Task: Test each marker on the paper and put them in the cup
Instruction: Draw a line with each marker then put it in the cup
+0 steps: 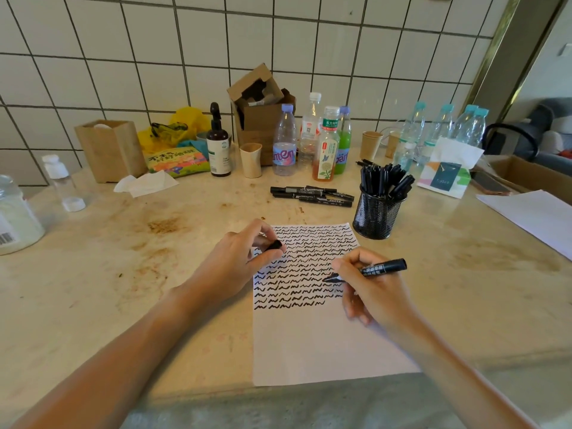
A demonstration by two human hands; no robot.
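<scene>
Inspecting the stained beige stone countertop (93, 274), we find a white sheet of paper (309, 342) lying flat near the front edge, its upper half covered with rows of black squiggled test marks. Our right hand (371, 292) grips a black marker with white lettering on its barrel (382, 268), fingers curled round it, the tip touching the paper at the right end of one of the lower rows and the barrel tilted up to the right. Our left hand (244, 258) rests on the paper's upper left part, with the thumb and fingers pinching a small black marker cap (274, 244).

Just beyond the paper's upper right corner stands a black wire-mesh cup (376, 213), upright, holding a bundle of black markers. A small group of loose black markers (312, 195) lies on the countertop to the left of the cup, well apart from the paper.

Along the white tiled wall (154, 51) we note several plastic bottles (309, 140), an open brown cardboard box (260, 109), paper cups (370, 144) and a dark pump bottle (218, 147).
</scene>
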